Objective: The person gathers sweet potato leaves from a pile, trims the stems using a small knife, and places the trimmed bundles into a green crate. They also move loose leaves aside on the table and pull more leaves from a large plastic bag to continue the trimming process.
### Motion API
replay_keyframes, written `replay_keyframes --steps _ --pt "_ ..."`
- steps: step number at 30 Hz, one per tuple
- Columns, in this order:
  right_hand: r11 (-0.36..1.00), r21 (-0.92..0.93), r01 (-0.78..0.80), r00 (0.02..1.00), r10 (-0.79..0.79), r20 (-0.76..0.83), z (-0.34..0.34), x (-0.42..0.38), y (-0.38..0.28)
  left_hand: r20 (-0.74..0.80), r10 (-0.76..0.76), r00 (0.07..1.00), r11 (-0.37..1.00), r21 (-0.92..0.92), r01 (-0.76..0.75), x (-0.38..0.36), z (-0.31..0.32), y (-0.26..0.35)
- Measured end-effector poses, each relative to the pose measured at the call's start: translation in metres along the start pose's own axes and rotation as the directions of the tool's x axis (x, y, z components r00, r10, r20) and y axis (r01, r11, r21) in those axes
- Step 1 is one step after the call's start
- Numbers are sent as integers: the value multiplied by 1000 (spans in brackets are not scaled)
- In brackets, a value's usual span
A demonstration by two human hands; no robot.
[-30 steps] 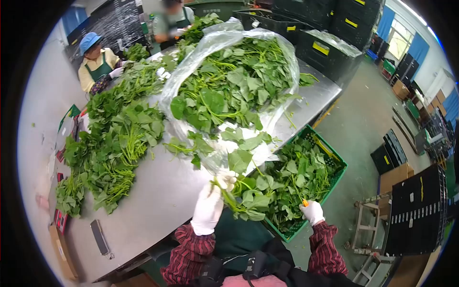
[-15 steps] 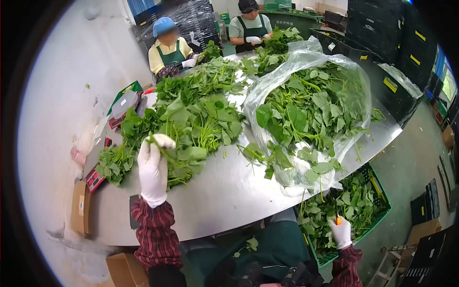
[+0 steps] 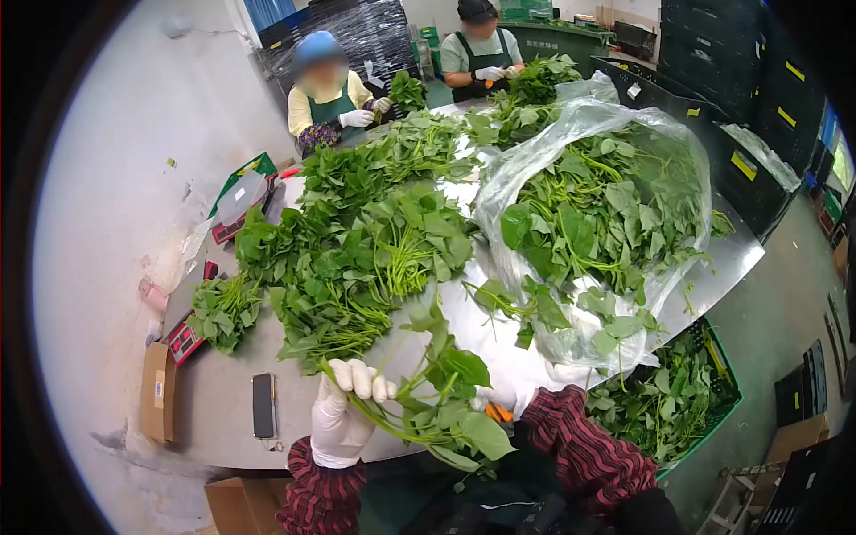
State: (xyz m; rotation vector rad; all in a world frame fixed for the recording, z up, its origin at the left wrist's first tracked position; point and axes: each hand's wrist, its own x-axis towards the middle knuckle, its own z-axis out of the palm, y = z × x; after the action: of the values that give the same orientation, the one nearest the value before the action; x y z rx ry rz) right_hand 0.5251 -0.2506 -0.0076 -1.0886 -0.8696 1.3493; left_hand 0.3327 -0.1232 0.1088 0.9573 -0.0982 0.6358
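Note:
My left hand (image 3: 343,419), in a white glove, is closed around the stems of a small bunch of leafy greens (image 3: 446,383). Its leaves fan out to the right above the table's near edge. My right hand (image 3: 515,394), gloved too, grips an orange-handled tool (image 3: 497,412) right beside those leaves, which partly cover its fingers; the tool's working end is hidden. Just beyond my left hand lies a big heap of bunched greens (image 3: 357,259). An open clear plastic bag (image 3: 499,192) full of the same greens stands to the right.
A phone (image 3: 264,406) lies on the metal table (image 3: 227,379), left of my hands. Red scales (image 3: 185,341) stand along the left side. A green crate (image 3: 724,406) of greens sits below the right edge. Two gloved co-workers (image 3: 325,98) (image 3: 481,53) handle greens across the table.
My left hand has come down and toward me with the greens from over the heap. My right hand has moved left from above the crate to the greens, still holding the orange-handled tool.

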Motion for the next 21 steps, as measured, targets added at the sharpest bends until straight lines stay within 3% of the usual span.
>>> replay_keyframes --steps 1,3,5,7,8,9,11,13,15,16,17,19,21 --pt "1000 2 -2 1000 2 6 6 5 24 -36 -17 999 999 28 18 -4 -2 -2" --pt "852 479 -212 966 107 237 21 15 53 -69 -1 998 1000 24 3 -7 -10 -2" --pt "738 489 -464 868 268 419 32 -9 59 -177 4 984 999 -53 -13 -10 -21 6" --pt "839 331 -433 880 312 359 41 -30 38 -210 -18 978 996 -90 -1 -8 -30 24" --pt "803 262 -536 834 454 314 44 -37 27 -184 2 983 999 -33 -8 -4 -34 35" --pt "806 275 -525 842 443 309 45 -43 20 -155 17 988 1000 22 -14 1 -35 44" --pt "819 283 -500 856 418 304 35 -59 8 -102 127 987 973 205 -105 18 -26 62" --pt "832 247 -496 868 466 173 24 -75 8 -49 289 956 922 282 -264 39 -18 81" --pt "835 289 -467 878 476 43 11 -103 -10 62 436 898 700 603 -382 63 -17 90" --pt "844 292 -451 875 482 -41 2 -119 -17 -98 530 842 677 647 -351 76 -20 83" --pt "851 294 -435 865 485 -127 -8 -136 -23 -108 442 890 563 806 -182 86 -34 85" --pt "877 385 -289 843 424 -332 -29 -172 -26 42 206 978 244 965 -93 117 -76 76" --pt "912 388 -135 745 352 -566 -41 -206 -35 288 -129 949 -261 913 -313 143 -126 62"
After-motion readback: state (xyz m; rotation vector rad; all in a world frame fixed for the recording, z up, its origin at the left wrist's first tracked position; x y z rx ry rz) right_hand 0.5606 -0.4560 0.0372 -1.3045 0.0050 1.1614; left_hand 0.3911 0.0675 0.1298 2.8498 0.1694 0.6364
